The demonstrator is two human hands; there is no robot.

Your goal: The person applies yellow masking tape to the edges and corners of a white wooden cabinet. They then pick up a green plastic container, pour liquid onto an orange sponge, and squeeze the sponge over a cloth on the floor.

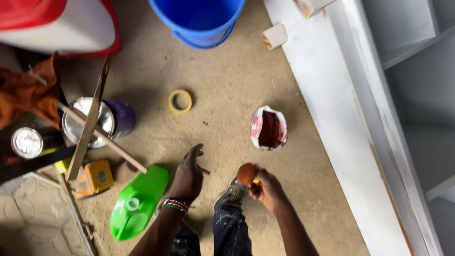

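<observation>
Head view, looking straight down at a sandy concrete floor [227, 80].

Right hand [268, 188]: fingers clamped around a small yellowish handle, topped by a round reddish-brown lump [246, 173] sitting just above the fingertips. Can't tell whether it's a loaded brush or a wad of paste. It hangs over a paint-spattered shoe [231, 194].

Left hand [188, 176]: holds nothing, fingers loosely apart and pointing away from the body, beaded bracelet [173, 205] at the wrist. Nothing touching the fingertips.

Containers:
- Torn-open paper bag [268, 128], ahead of the right fingers, near but apart. Mouth faces up, dark reddish-brown powder inside, same colour as the lump.
- Green plastic jerrycan [139, 201] lying on its side, just beside the left wrist on the outer side. White cap on, contents not visible.
- Blue bucket [198, 21], well ahead of both hands, partly out of frame. Only blue wall shows, fill can't be told.
- Open metal tin [89, 121] with purple side, far left of the left fingers. Two wooden sticks [90, 124] laid across its mouth, so contents are hidden.
- Smaller round tin [27, 142] further left, whitish inside.
- Small yellow carton [96, 176] beside the jerrycan, closed.

Other: ring of yellow tape [180, 101] flat on the floor ahead of the left fingers; white-painted board and shelf unit [341, 118] to the right of the right hand; orange-brown cloth [28, 92] far left.
</observation>
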